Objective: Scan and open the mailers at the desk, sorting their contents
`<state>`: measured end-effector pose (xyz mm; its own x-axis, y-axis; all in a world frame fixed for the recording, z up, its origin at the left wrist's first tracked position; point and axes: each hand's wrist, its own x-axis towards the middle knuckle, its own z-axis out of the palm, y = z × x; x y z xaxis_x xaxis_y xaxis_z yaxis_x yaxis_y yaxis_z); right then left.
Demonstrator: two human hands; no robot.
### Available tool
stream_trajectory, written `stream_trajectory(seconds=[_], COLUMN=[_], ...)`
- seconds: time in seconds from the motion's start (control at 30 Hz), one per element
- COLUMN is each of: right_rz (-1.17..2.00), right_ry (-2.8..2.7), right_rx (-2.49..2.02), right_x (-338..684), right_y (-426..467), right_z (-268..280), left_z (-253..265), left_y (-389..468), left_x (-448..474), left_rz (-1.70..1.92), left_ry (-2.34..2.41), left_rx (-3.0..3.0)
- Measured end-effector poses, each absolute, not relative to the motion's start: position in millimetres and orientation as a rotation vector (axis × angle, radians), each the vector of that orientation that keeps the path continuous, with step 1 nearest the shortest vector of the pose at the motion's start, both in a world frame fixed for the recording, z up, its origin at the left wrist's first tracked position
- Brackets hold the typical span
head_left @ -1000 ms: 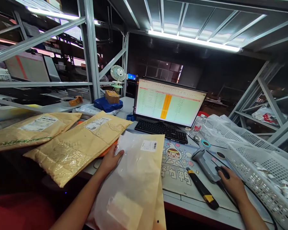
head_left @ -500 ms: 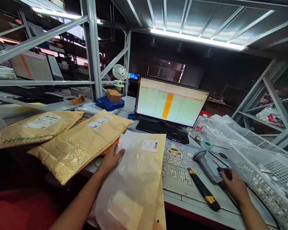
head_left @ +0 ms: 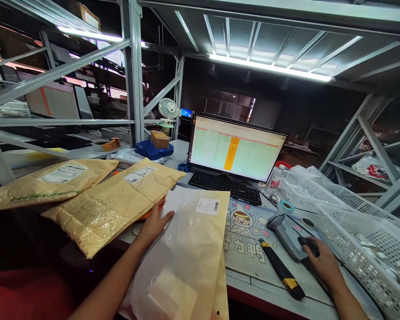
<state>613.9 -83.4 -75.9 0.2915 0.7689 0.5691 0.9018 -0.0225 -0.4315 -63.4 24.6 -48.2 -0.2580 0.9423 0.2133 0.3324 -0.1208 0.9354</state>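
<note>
My left hand (head_left: pixel 157 223) grips the left edge of a translucent plastic bag (head_left: pixel 176 240) lying over a tan padded envelope (head_left: pixel 222 249). Its thumb rests on top; the other fingers are mostly hidden beneath. A white label (head_left: pixel 207 206) with a barcode is near the bag's top, and a pale boxy item shows through low down. On the right, my right hand (head_left: pixel 323 262) is wrapped over a black computer mouse (head_left: pixel 309 246). Close beside it lie a grey barcode scanner (head_left: pixel 285 235) and a black and yellow utility knife (head_left: pixel 282 269).
Two tan padded mailers (head_left: pixel 120 204) with labels lie at the left. A monitor (head_left: pixel 235 144) showing a spreadsheet stands behind a black keyboard (head_left: pixel 225 186). White perforated baskets (head_left: pixel 346 235) line the right side. A metal shelf post (head_left: pixel 135 75) rises at the back left.
The view has tilted up slightly, so everything sits a little lower. The spreadsheet on the monitor shows different rows. Both hands keep their holds, with the right hand still on the mouse.
</note>
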Motion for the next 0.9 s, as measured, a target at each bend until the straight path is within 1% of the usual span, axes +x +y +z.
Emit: stream_trajectory(seconds=[0.17,0.37,0.5,0.63,0.9], right_rz=[-0.193,-0.244,-0.201,-0.178,-0.259], right_ry=[-1.526,-1.499,-1.525,-1.539,-1.537], right_rx=[-1.824,-1.767,-1.789,-1.803,-1.874], right_x=[616.0,604.2,616.4,621.5,601.5], right_y=[-81.3,-85.2,-79.8,-77.9,-88.6], right_z=[-79.2,-80.3,-80.8,-78.5,-71.5], left_z=[-48.7,-51.9,-51.1,-46.4,-45.8], left_y=[23.4,23.6,23.1,21.3,21.1], left_x=[-62.4,-63.0,-62.1,-61.3,-67.1], left_rz=[1.426,1.455,1.462,1.416,1.337], left_ry=[1.575,1.545,1.550,1.571,1.652], left_rx=[1.444,1.426,1.430,1.443,1.493])
